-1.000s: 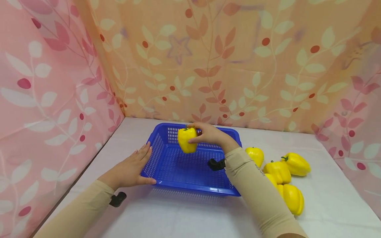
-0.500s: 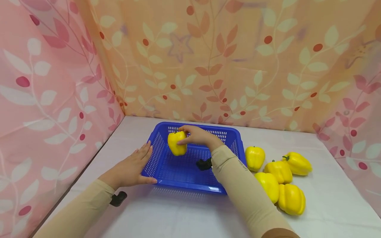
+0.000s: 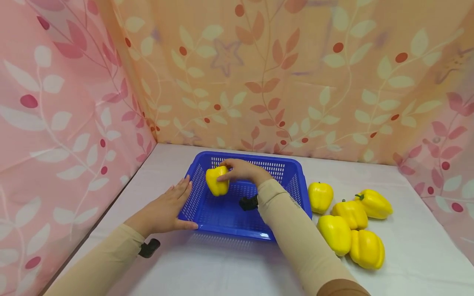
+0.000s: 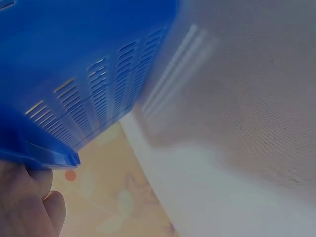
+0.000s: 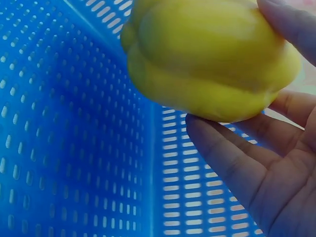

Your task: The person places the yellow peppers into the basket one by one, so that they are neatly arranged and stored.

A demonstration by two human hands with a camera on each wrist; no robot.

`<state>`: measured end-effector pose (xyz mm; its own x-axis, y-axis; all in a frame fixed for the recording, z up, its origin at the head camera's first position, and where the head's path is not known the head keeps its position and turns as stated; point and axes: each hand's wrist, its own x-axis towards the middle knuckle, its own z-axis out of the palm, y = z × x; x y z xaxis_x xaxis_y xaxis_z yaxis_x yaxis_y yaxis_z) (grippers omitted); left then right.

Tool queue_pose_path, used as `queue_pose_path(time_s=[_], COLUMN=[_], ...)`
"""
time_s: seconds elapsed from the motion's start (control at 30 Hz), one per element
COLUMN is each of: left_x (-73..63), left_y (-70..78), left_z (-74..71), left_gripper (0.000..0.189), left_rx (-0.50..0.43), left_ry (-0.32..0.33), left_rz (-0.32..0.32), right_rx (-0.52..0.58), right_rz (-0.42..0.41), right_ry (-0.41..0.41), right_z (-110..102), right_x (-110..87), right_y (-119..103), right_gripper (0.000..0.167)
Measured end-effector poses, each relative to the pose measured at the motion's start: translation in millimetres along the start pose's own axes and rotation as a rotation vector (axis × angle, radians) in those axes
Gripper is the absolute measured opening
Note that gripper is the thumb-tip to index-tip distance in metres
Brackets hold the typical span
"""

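In the head view my right hand (image 3: 242, 170) holds a yellow bell pepper (image 3: 217, 181) inside the left part of a blue perforated plastic basket (image 3: 237, 233). The right wrist view shows this pepper (image 5: 207, 59) between thumb and fingertips, above the slotted basket floor, its stem end out of sight there. My left hand (image 3: 163, 211) rests on the basket's left side, fingers extended along the rim and thumb at the front corner. From the left wrist, the outer basket wall (image 4: 79, 39) fills the upper left, with part of the hand (image 4: 24, 202) at its rim.
Several more yellow bell peppers lie right of the basket, the closest being a pepper (image 3: 320, 197) beside its right wall. A white cloth (image 3: 185, 267) covers the table. Patterned curtains (image 3: 281, 82) stand behind and on both sides.
My right hand has carried the pepper leftward and slightly down within the basket, slowing over the last half second. The left hand has kept its place on the rim.
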<state>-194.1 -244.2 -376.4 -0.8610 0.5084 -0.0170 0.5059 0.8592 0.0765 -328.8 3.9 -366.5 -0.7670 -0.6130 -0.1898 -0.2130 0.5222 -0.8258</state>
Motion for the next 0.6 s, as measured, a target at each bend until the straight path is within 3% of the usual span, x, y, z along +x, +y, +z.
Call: queue_pose_path(time_s=[0.17, 0.6], left_x=[0.8, 1.2], left_y=[1.2, 0.0], left_z=[0.2, 1.5], left_gripper=[0.120, 0.120], left_rx=[0.000, 0.019], left_ry=[-0.010, 0.000], left_rz=[-0.007, 0.008], right_rx=[0.051, -0.002], right_rz=[0.031, 0.093], right_ry=[-0.054, -0.092], right_z=[4.4, 10.1], right_x=[6.6, 11.2], right_y=[7.2, 20.3], right_gripper=[0.054, 0.048])
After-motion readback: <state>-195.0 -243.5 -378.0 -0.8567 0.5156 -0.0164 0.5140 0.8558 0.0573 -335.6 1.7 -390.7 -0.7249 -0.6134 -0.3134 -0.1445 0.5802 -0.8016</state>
